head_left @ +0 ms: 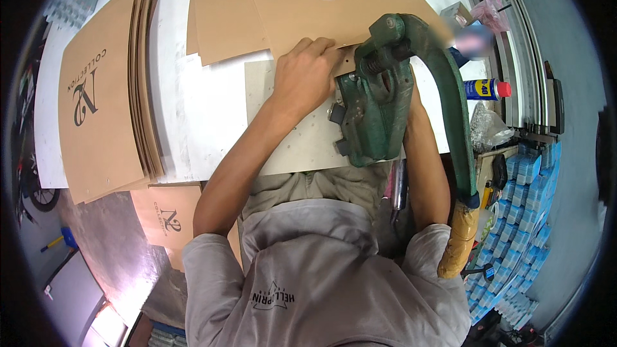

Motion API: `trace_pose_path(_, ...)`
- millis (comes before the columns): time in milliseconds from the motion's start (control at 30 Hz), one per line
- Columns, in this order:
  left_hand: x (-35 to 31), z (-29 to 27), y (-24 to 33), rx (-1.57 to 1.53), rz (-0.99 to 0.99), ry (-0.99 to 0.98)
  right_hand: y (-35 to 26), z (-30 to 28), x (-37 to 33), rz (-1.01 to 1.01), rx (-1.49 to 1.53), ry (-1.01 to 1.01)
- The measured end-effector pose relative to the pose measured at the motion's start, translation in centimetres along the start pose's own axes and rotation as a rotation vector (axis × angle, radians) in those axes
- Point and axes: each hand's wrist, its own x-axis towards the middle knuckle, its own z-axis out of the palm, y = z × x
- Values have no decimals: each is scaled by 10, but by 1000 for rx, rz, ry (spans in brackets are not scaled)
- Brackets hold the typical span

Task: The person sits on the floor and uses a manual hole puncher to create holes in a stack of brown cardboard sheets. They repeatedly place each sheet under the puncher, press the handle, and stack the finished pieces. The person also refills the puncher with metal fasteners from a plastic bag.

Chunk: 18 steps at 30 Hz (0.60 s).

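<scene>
My left hand (305, 71) is closed on the near edge of a flat brown paper bag (302, 16) with black print. That edge reaches into the jaws of a green hand-lever eyelet press (379, 106) just right of my fingers. My right forearm (427, 154) passes up behind the press, whose body hides my right hand, so I cannot see its fingers. The press's long curved lever (450, 90) ends in a yellow-wrapped handle (458, 241) by my right arm. Beneath the press and my left wrist lies a beige board (289, 144).
More flat brown bags (222, 16) lie under the held one. A stack of brown bags (103, 96) sits at the table's left, overhanging its near edge. At right are a blue spray can (482, 89) with a red cap, a clear plastic bag (490, 126) and blue-white bundles (514, 218).
</scene>
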Motion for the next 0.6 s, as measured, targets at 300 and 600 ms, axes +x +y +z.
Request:
trace_pose_path(300, -7, 11, 15, -96, -18, -61, -25, 15, -28, 70, -599, 229)
trace_pose_path(600, -12, 8, 15, -55, -42, -35, -123, 57, -139, -695, -1115, 57)
